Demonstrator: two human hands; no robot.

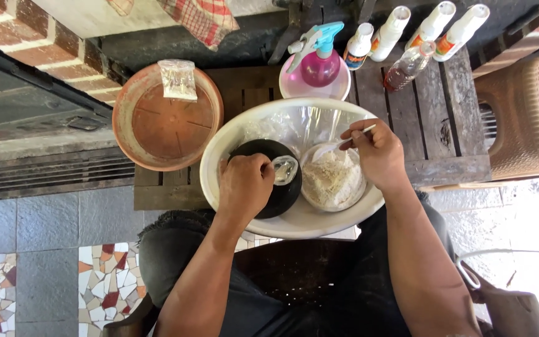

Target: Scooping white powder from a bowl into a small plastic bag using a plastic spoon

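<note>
Left hand (244,184) fingers clamp the black pot (268,178) mid-frame, likely rigid, light; right hand (378,153) pinches a slim spoon (344,145)

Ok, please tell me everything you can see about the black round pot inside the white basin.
The black pot is round and dark, with a matt surface; its material cannot be told. It lies in the left half of the white basin, next to a clear bag of pale fibrous stuff. The left hand rests on top of it and hides part of it. Beside the fingers something pale and shiny shows at its opening. Clear plastic lies behind it.
</note>
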